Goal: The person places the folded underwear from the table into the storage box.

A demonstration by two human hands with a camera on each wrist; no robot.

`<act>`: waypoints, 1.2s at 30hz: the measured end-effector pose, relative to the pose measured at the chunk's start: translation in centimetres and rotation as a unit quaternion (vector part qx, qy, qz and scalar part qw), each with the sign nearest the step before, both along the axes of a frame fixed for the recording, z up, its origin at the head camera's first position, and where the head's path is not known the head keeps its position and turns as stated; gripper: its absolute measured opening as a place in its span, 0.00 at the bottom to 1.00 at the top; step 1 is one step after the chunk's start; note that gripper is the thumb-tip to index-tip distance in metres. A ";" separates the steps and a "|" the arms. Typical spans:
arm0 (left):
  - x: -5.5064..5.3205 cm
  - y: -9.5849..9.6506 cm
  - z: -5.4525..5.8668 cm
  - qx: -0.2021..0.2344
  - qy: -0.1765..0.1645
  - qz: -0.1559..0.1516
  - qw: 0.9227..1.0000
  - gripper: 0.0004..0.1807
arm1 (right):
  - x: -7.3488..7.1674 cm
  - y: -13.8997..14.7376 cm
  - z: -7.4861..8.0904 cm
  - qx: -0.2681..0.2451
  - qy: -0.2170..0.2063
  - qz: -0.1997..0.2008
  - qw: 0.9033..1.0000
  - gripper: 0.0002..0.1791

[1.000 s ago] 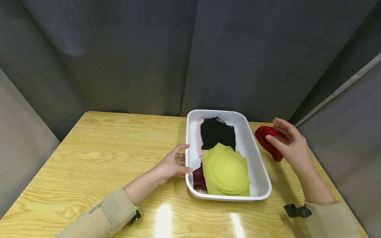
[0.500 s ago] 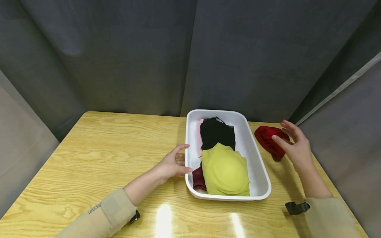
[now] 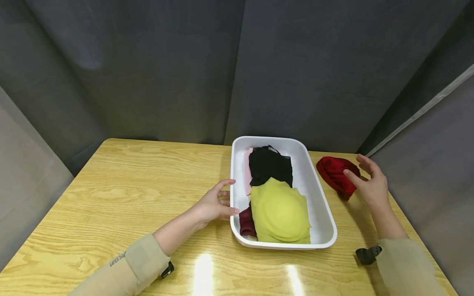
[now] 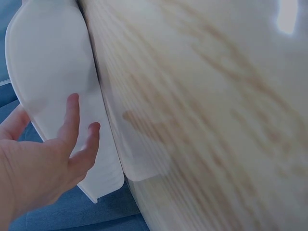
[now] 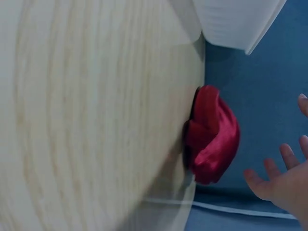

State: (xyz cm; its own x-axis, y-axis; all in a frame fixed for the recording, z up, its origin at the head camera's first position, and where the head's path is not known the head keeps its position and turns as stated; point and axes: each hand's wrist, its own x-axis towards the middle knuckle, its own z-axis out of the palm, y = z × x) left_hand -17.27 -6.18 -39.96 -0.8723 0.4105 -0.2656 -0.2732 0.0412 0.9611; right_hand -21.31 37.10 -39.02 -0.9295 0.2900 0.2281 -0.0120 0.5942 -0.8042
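My left hand (image 3: pixel 216 203) holds the left rim of a white plastic tub (image 3: pixel 322 205), its thumb and a finger over the edge and other fingers along the outer wall. Inside the tub lie a yellow folded garment (image 3: pixel 283 213) with a rounded bulge and a black garment (image 3: pixel 272 166) with a thin strap. A pink cloth (image 3: pixel 248 168) and a maroon cloth (image 3: pixel 247 222) show partly beside them. My right hand (image 3: pixel 372 185), fingers spread, is beside a shiny red folded garment (image 5: pixel 214 137) on the table. In the right wrist view a gap separates them.
The wooden table (image 3: pixel 148 181) carries the tub, whose right inner side shows bare floor. Dark grey curtains (image 3: pixel 166 74) stand behind the table, and a lighter panel (image 3: pixel 437 164) closes off the right side.
My right hand has drawn away from the red garment, to the right and slightly toward the front. The left hand, the tub and the garments stay in place.
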 end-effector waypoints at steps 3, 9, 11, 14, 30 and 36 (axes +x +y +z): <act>0.0 0.0 0.0 0.000 0.000 0.000 1.000 0.46 | -0.4 0.6 -0.6 -0.004 -0.007 -0.008 1.000 0.35; 0.0 0.0 0.1 -0.002 0.001 -0.005 1.000 0.45 | -2.0 3.1 -3.0 -0.012 0.003 -0.027 1.000 0.34; 0.0 0.0 0.1 0.000 0.000 -0.006 1.000 0.46 | -2.8 4.2 -4.1 -0.001 0.003 -0.033 0.999 0.34; 0.0 0.0 0.1 0.001 -0.001 -0.006 1.000 0.46 | -3.8 5.4 -5.2 0.030 -0.011 -0.036 0.999 0.36; 0.0 -0.1 0.1 -0.003 0.002 -0.003 1.000 0.46 | -3.6 3.0 -3.0 0.050 -0.080 0.000 0.996 0.40; 0.0 -0.1 0.2 -0.003 0.003 -0.004 1.000 0.46 | -4.7 3.7 -4.0 0.041 -0.088 -0.002 0.995 0.41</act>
